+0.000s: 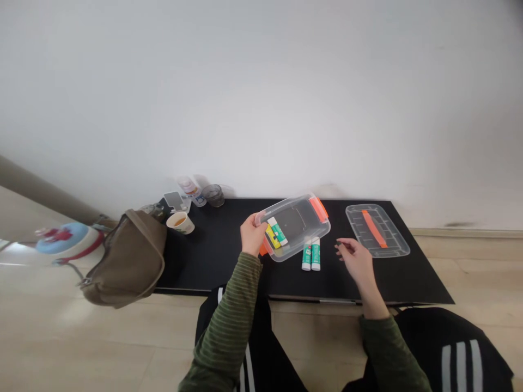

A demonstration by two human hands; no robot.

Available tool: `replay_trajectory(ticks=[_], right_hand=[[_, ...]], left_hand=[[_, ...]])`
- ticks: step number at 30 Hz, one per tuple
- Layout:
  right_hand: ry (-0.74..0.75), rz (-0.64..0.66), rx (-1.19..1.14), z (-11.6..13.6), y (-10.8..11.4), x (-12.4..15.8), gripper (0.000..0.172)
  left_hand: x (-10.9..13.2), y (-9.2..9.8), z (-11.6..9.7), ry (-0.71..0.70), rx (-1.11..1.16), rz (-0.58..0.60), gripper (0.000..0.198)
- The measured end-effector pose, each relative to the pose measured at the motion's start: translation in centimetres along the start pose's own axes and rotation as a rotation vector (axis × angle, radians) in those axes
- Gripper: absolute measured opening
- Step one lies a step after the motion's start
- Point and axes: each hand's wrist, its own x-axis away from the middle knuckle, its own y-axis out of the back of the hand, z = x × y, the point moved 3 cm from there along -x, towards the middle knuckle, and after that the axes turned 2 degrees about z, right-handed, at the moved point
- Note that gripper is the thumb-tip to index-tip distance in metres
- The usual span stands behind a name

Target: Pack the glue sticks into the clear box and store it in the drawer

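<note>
We held the clear box (292,228) by its corner, the left hand (253,235) clenched on the rim, over the tabletop (212,261). The right hand (356,260) hung released between the glue sticks (311,255) and the lid (378,231).

The head view looks forward and down at the clear box (292,228) from its near side, facing the white wall (261,98) beyond the black table (204,256). The box sits near, just below the frame's middle, with the wall above it.

The left hand (252,235) is curled in a firm grip, its forearm (231,310) reaching forward in a striped sleeve; the right hand (356,262) hangs open further right, fingers (341,246) loosely bent.
</note>
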Motion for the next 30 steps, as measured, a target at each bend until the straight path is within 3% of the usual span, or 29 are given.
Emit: replay_trajectory(ticks=[5, 9, 13, 20, 24, 27, 30], right_hand=[[-0.039, 0.045, 0.096, -2.6, -2.6, 0.4, 0.029], [0.036, 0.054, 0.359, -2.9, -5.0, 0.8, 0.032], [0.079, 0.042, 0.561, -2.8, -6.0, 1.1, 0.039], [0.01, 0.049, 0.777, -2.7, -4.7, 1.4, 0.025], [-0.013, 0.033, 0.836, -3.3, -3.5, 1.4, 0.026], [-0.001, 0.012, 0.719, -3.8, -2.4, 1.5, 0.024], [0.024, -0.067, 0.453, -3.3, -1.3, 1.9, 0.03]], left_hand=[[0.0, 0.1, -0.2, -0.007, -0.036, -0.003, 0.038], [0.1, 0.0, -0.1, 0.033, 0.018, 0.001, 0.037], [0.1, -0.1, -0.1, 0.048, 0.044, -0.003, 0.036], [0.0, 0.0, -0.1, -0.008, -0.049, 0.003, 0.038], [0.1, -0.1, 0.1, 0.009, -0.031, 0.004, 0.038], [0.1, -0.1, 0.2, 0.009, -0.013, 0.011, 0.037], [0.0, -0.1, 0.3, 0.004, 0.003, 0.019, 0.037]])
